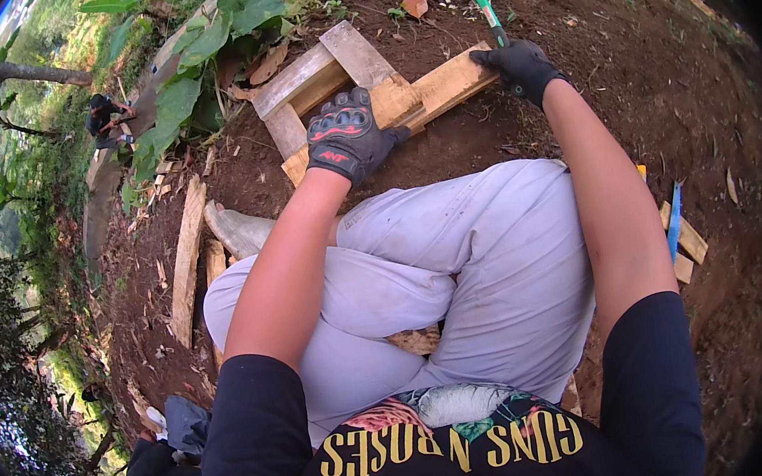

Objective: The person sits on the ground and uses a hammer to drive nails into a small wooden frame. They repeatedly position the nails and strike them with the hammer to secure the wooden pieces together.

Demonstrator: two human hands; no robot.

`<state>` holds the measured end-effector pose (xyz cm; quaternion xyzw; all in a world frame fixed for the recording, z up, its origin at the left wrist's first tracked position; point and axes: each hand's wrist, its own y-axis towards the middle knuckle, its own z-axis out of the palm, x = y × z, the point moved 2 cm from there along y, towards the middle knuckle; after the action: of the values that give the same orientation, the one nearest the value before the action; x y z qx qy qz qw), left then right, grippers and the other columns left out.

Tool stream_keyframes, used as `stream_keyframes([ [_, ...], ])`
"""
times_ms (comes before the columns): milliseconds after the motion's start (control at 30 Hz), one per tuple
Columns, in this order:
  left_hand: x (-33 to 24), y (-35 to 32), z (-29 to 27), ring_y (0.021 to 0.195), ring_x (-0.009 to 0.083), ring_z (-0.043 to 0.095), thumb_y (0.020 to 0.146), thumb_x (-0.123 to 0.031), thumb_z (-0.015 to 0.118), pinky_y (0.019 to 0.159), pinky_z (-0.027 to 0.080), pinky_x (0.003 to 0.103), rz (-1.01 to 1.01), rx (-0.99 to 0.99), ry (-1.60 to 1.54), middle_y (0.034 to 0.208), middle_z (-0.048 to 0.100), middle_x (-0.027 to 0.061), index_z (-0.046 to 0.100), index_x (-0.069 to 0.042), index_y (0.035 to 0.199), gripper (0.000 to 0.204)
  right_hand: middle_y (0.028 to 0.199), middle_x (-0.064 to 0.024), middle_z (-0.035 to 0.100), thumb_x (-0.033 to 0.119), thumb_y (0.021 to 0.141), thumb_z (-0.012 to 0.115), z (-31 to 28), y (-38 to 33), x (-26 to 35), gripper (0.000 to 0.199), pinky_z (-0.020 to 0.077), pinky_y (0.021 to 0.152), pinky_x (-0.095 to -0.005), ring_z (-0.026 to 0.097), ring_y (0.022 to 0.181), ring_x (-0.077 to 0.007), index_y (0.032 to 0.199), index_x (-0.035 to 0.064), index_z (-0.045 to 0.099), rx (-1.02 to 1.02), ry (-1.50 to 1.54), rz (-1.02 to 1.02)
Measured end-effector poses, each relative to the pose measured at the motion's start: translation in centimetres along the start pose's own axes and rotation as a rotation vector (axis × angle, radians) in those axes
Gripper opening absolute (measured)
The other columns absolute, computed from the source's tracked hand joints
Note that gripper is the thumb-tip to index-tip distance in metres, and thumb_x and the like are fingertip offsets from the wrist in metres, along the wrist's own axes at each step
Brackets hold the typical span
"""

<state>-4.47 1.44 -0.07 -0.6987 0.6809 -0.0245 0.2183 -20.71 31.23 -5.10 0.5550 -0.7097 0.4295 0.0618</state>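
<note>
Two gloved hands work at one wooden frame [359, 54], which lies on the soil beyond the person's crossed legs [471, 220]; at least four pieces of wood show in it; the left hand [348, 136] lies over the frame's near side, fingers bent down and thumb out along the wood, and whether its grip is clamped cannot be told; one board [454, 89] reaches out rightward from the frame; the right hand [519, 69] has its fingers at the board's far end; one green-handled hammer [490, 18] runs into that hand, head pointing away, and I cannot tell whether that grip is clamped on handle, board or both.

Left of the frame and nearer the person lie two planks [189, 261]; right of it and nearer are two offcuts [692, 243] and one blue tool [675, 221]; two other people [104, 122] show, both left of the frame.
</note>
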Motion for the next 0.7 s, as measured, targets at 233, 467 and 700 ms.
stream_keyframes([
  [233, 0.3, 0.0, -0.2, 0.131, 0.0396, 0.064, 0.08, -0.069, 0.082, 0.111, 0.051, 0.049, 0.018, 0.015, -0.001, 0.14, 0.065, 0.0232, 0.058, 0.001, 0.143, 0.097, 0.075, -0.0062, 0.066, 0.057, 0.081, 0.092, 0.3, -0.7, -0.3, 0.056, 0.0521, 0.058, -0.0377, 0.064, 0.063, -0.0188, 0.084, 0.0055, 0.07, 0.003, -0.02, 0.079],
  [467, -0.2, -0.1, -0.8, 0.131, 0.0393, 0.064, 0.078, -0.073, 0.082, 0.109, 0.052, 0.05, -0.009, 0.029, -0.009, 0.141, 0.065, 0.0226, 0.059, 0.0, 0.143, 0.101, 0.073, -0.0049, 0.064, 0.054, 0.081, 0.094, 0.5, -0.6, -0.1, 0.053, 0.0485, 0.055, -0.0371, 0.062, 0.061, -0.0175, 0.081, 0.0073, 0.068, 0.041, 0.064, 0.086],
  [700, 0.0, -0.1, -0.2, 0.129, 0.0397, 0.065, 0.086, -0.071, 0.076, 0.107, 0.053, 0.05, -0.008, -0.02, -0.02, 0.139, 0.067, 0.0221, 0.061, 0.0, 0.141, 0.091, 0.073, -0.0051, 0.064, 0.053, 0.083, 0.093, 0.3, -1.0, -0.4, 0.052, 0.0482, 0.056, -0.036, 0.061, 0.063, -0.0167, 0.083, 0.0071, 0.068, 0.093, 0.081, 0.13],
])
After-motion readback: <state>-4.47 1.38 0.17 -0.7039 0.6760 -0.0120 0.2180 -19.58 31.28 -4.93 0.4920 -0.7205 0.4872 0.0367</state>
